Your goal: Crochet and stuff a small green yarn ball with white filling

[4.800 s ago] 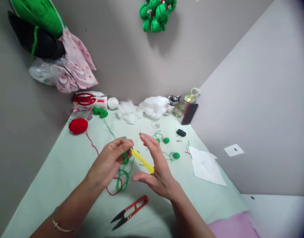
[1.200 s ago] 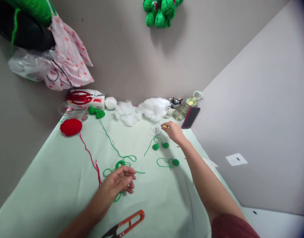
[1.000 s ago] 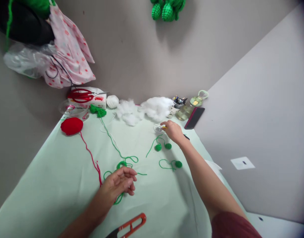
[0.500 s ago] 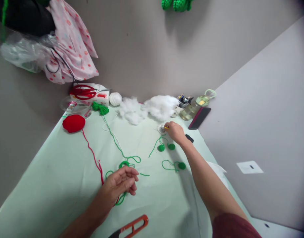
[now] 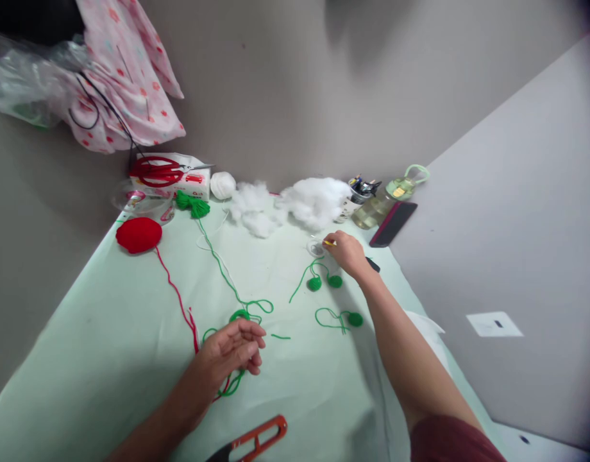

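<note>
My right hand (image 5: pixel 345 252) pinches a crochet hook (image 5: pixel 329 243) with a yellow handle, above a small round clear container (image 5: pixel 315 248). Two little green crocheted balls (image 5: pixel 314 283) with yarn tails lie just below that hand. A third green ball (image 5: pixel 355 319), with a looped tail, is nearer to me. My left hand (image 5: pixel 235 350) is palm up with loosely curled fingers and nothing in them. Partly hidden beneath it is a heap of green yarn (image 5: pixel 240 315), crossed by a red strand (image 5: pixel 180 300).
Red yarn (image 5: pixel 139 235), a green yarn bundle (image 5: pixel 193 205), a white yarn ball (image 5: pixel 222 185) and stuffing (image 5: pixel 315 202) line the back. Red scissors (image 5: pixel 158 171) rest on a box. A pen cup (image 5: pixel 355 200), bottle (image 5: pixel 384 203) and phone (image 5: pixel 394 224) stand right; orange-handled snips (image 5: pixel 259 438) lie in front.
The view has shifted slightly. My right hand stays by the round container with the hook, its angle slightly changed. My left hand has hardly moved.
</note>
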A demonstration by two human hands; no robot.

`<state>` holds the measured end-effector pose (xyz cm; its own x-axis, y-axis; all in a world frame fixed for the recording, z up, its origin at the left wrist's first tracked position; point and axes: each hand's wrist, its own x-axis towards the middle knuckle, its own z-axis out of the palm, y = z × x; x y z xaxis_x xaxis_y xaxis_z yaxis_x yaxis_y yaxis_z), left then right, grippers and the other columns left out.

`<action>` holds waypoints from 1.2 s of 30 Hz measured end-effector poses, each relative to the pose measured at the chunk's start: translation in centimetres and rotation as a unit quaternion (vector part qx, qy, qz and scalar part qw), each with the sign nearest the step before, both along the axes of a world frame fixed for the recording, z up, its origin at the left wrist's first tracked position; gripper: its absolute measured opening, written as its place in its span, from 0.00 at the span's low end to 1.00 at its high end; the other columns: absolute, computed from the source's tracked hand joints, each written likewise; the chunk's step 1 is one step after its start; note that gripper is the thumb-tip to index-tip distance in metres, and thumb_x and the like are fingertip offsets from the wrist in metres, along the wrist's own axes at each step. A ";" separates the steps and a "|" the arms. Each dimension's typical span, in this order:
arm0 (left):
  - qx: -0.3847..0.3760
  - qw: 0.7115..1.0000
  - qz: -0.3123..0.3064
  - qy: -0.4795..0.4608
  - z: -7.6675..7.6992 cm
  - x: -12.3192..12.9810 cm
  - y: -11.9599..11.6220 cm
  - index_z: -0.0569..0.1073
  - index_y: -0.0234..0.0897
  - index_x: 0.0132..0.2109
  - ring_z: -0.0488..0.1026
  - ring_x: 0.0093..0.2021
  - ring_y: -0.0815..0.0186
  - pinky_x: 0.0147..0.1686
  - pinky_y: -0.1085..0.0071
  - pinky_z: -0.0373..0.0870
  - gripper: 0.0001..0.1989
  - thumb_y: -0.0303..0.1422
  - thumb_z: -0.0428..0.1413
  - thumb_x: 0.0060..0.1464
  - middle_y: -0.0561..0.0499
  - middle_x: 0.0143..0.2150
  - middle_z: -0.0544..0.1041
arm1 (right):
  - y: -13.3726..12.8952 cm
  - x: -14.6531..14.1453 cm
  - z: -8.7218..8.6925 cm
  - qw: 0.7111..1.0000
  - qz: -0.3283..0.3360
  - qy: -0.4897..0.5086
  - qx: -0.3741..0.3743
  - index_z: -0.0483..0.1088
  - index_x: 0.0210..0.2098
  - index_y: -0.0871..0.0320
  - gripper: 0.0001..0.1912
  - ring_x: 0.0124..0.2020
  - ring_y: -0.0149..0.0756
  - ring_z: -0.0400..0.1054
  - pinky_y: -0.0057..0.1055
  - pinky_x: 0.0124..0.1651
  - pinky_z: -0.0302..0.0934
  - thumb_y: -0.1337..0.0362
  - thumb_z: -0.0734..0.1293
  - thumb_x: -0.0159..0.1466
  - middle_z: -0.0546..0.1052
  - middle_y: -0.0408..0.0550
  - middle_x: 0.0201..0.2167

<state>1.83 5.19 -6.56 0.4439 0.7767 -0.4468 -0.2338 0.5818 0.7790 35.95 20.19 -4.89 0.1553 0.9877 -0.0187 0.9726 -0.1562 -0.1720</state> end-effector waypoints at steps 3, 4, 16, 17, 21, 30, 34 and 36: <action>-0.003 1.000 0.006 0.006 -0.3 0.1 0.1 0.81 0.38 0.42 0.73 0.33 0.65 0.35 0.67 0.72 0.14 0.42 0.67 0.54 0.48 0.38 0.77 | 0.0 0.5 0.4 0.998 -0.010 0.058 0.025 0.80 0.36 0.57 0.08 0.42 0.44 0.72 0.35 0.43 0.57 0.66 0.68 0.63 0.81 0.55 0.43; -0.002 1.000 0.007 0.008 -0.4 0.1 0.1 0.81 0.38 0.42 0.73 0.33 0.64 0.36 0.66 0.72 0.14 0.42 0.67 0.54 0.48 0.38 0.77 | 0.0 0.5 0.6 0.996 -0.011 0.082 0.031 0.80 0.35 0.58 0.07 0.39 0.43 0.72 0.35 0.43 0.57 0.66 0.68 0.62 0.81 0.53 0.40; 0.005 1.000 -0.023 0.014 0.0 -0.3 0.3 0.80 0.39 0.42 0.73 0.32 0.67 0.35 0.70 0.72 0.10 0.40 0.65 0.57 0.50 0.34 0.76 | -5.4 -4.3 4.5 0.926 -0.006 0.375 0.046 0.75 0.30 0.57 0.12 0.22 0.28 0.54 0.30 0.26 0.48 0.54 0.71 0.59 0.74 0.42 0.25; 0.010 1.000 -0.021 0.011 0.1 -0.3 0.3 0.80 0.39 0.42 0.73 0.32 0.67 0.35 0.70 0.72 0.11 0.40 0.65 0.57 0.51 0.33 0.76 | -6.4 -5.2 5.0 0.919 0.002 0.392 0.035 0.76 0.31 0.57 0.11 0.22 0.28 0.55 0.30 0.26 0.49 0.55 0.70 0.60 0.76 0.43 0.26; 0.025 0.999 -0.018 0.008 0.6 0.1 -0.4 0.78 0.38 0.43 0.73 0.32 0.66 0.35 0.70 0.73 0.11 0.40 0.65 0.58 0.53 0.30 0.74 | -10.9 -9.3 6.2 0.884 0.081 0.461 -0.008 0.76 0.31 0.56 0.05 0.30 0.34 0.67 0.32 0.34 0.59 0.62 0.71 0.62 0.78 0.45 0.28; 0.013 0.997 0.031 -0.063 1.4 0.4 -1.6 0.77 0.36 0.37 0.72 0.28 0.70 0.31 0.73 0.73 0.10 0.37 0.68 0.55 0.55 0.28 0.75 | -16.9 -14.9 5.0 0.886 0.133 0.444 -0.033 0.78 0.39 0.54 0.03 0.25 0.28 0.58 0.30 0.29 0.53 0.62 0.71 0.67 0.77 0.42 0.31; -0.086 0.979 0.050 -0.176 1.9 0.2 -1.7 0.77 0.33 0.34 0.69 0.26 0.76 0.27 0.80 0.71 0.11 0.32 0.71 0.52 0.55 0.30 0.74 | -17.6 -14.5 4.1 0.839 0.065 0.536 0.066 0.75 0.56 0.48 0.23 0.23 0.24 0.48 0.28 0.26 0.50 0.61 0.77 0.62 0.75 0.41 0.41; -0.112 0.970 0.059 -0.207 1.9 0.2 -1.8 0.78 0.33 0.34 0.68 0.26 0.78 0.26 0.82 0.70 0.12 0.32 0.73 0.49 0.57 0.30 0.73 | -18.0 -14.5 3.3 0.817 0.073 0.569 0.059 0.74 0.60 0.45 0.30 0.23 0.23 0.46 0.28 0.25 0.48 0.62 0.79 0.59 0.73 0.40 0.39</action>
<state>2.06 3.36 -4.63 0.5356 0.7370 -0.4122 -0.5745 0.6758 0.4618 21.44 2.16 -1.58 -0.0168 0.9995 0.0278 0.1802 0.0304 -0.9832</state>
